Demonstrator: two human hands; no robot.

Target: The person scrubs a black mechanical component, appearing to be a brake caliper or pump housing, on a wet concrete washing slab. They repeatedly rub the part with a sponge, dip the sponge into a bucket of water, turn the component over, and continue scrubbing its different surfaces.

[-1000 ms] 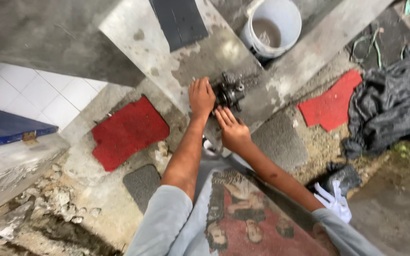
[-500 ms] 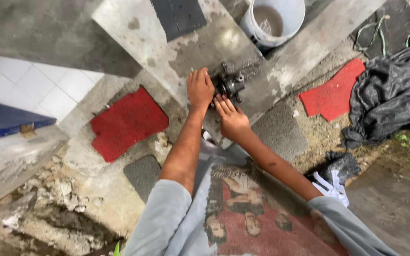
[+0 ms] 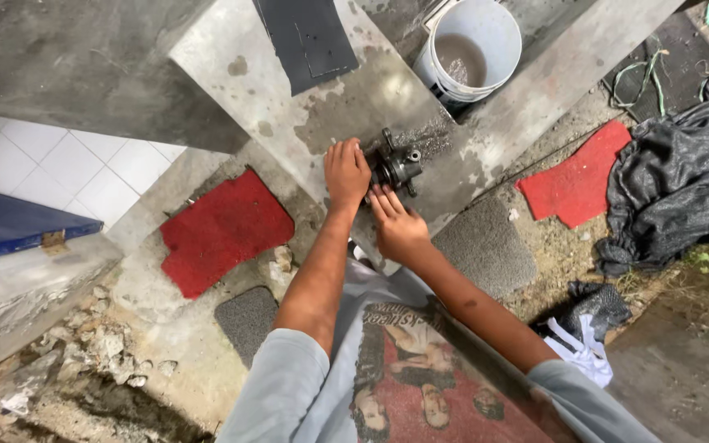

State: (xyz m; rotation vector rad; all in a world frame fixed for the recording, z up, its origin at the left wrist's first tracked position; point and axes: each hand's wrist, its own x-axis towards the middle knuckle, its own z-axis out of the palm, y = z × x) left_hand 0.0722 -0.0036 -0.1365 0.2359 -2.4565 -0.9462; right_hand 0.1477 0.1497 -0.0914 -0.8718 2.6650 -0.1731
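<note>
Both hands are still on the greasy metal pump part (image 3: 397,166) on the concrete ledge (image 3: 289,107): left hand (image 3: 347,171) clamped over its end, right hand (image 3: 398,226) open-fingered beside it. Nothing's shifted much, white bucket (image 3: 469,49) behind.

Dark metal part (image 3: 397,166) sits on concrete slab (image 3: 289,115). Left hand (image 3: 346,171) rests vs its left side, right hand (image 3: 398,226) just below, fingertips touching. White bucket (image 3: 471,51) near, upper right of part.
</note>
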